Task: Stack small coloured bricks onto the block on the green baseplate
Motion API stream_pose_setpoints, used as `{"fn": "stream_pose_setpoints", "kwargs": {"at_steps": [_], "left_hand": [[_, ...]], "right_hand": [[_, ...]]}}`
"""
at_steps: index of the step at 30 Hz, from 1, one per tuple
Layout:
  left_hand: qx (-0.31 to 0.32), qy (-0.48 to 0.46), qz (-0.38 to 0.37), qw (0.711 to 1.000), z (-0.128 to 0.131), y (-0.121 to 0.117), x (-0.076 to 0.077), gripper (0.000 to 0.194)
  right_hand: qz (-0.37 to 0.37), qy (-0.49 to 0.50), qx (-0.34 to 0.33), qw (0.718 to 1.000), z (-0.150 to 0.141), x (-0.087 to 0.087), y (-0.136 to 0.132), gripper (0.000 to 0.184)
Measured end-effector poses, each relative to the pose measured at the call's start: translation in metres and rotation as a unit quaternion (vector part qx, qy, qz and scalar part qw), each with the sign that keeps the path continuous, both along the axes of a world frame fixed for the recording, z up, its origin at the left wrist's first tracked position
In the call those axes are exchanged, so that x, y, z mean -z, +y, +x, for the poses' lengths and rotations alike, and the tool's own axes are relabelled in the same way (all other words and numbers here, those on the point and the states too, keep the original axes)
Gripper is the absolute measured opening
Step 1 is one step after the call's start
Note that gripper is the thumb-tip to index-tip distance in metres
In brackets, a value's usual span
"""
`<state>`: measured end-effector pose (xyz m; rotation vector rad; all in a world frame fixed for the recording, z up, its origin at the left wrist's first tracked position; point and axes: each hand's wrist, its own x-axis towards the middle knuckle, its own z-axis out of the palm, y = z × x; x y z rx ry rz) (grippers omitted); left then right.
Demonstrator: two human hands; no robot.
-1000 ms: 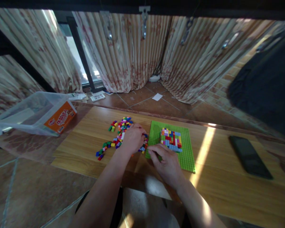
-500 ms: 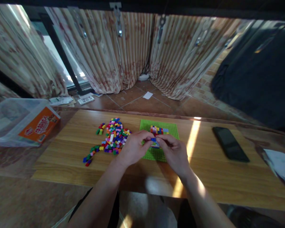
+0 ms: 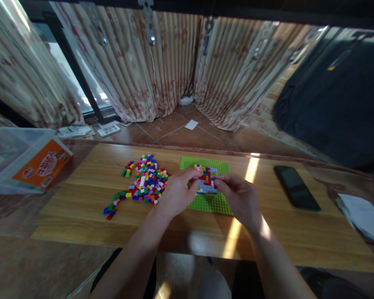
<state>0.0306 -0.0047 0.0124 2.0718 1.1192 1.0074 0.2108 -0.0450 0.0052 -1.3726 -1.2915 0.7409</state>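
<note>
Head view, looking down at a wooden tabletop [image 3: 81, 224] with two bare hands over a brick build. The multicoloured block build [image 3: 207, 189] sits on a green baseplate [image 3: 212, 206], right between the hands and partly covered by them. Left hand [image 3: 179, 191] is on the build's left side, thumb and index finger bent in close to each other, but I honestly can't tell if those fingers have a brick. Right hand [image 3: 241, 197] comes in from the other side, fingers curled, tips right by a little blue bit; can't tell if it's pinched or just part of the build.

Left of the baseplate there's a messy pile of loose bricks [image 3: 149, 182], with a curvy trail of bricks [image 3: 120, 197] running off it toward the near edge and a small cluster [image 3: 127, 169] just beside it. Black phone [image 3: 296, 187] lies flat over on the right, well apart from everything. Clear plastic bin [image 3: 21, 143] with an orange label [image 3: 45, 164] is off to the far left.
</note>
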Motion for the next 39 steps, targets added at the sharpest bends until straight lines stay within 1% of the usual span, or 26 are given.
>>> {"fn": "stream_pose_setpoints", "kwargs": {"at_steps": [3,6,8,12,24,32,34,37,39], "left_hand": [[-0.027,0.012,-0.004,1.0,-0.006,0.004,0.001,0.016],[-0.036,0.025,-0.007,0.999,-0.009,0.007,0.003,0.016],[-0.038,0.039,-0.012,0.998,-0.008,0.008,0.005,0.016],[-0.034,0.06,-0.022,0.997,-0.005,0.008,0.007,0.016],[-0.016,0.088,-0.043,0.995,-0.004,0.009,0.01,0.017],[-0.015,0.094,-0.035,0.995,-0.003,0.007,0.009,0.017],[-0.013,0.095,-0.035,0.995,-0.003,0.007,0.009,0.017],[-0.013,0.099,-0.038,0.994,-0.003,0.008,0.01,0.019],[-0.015,0.101,-0.042,0.994,-0.003,0.007,0.009,0.019]], "right_hand": [[-0.036,0.033,0.014,0.999,0.02,0.001,0.0,0.012],[-0.074,0.024,0.011,0.997,0.035,0.003,-0.001,0.013],[-0.088,0.011,-0.005,0.996,0.038,0.005,-0.002,0.014],[-0.093,-0.017,-0.033,0.995,0.036,0.009,-0.002,0.013],[-0.109,-0.055,-0.027,0.992,0.029,0.004,-0.002,0.012],[-0.132,0.009,-0.03,0.991,0.027,0.01,0.001,0.017],[-0.131,-0.008,-0.03,0.991,0.027,0.008,0.001,0.017],[-0.118,-0.085,-0.024,0.989,0.026,0.002,-0.001,0.014],[-0.112,-0.115,-0.023,0.987,0.026,0.0,-0.001,0.013]]}}
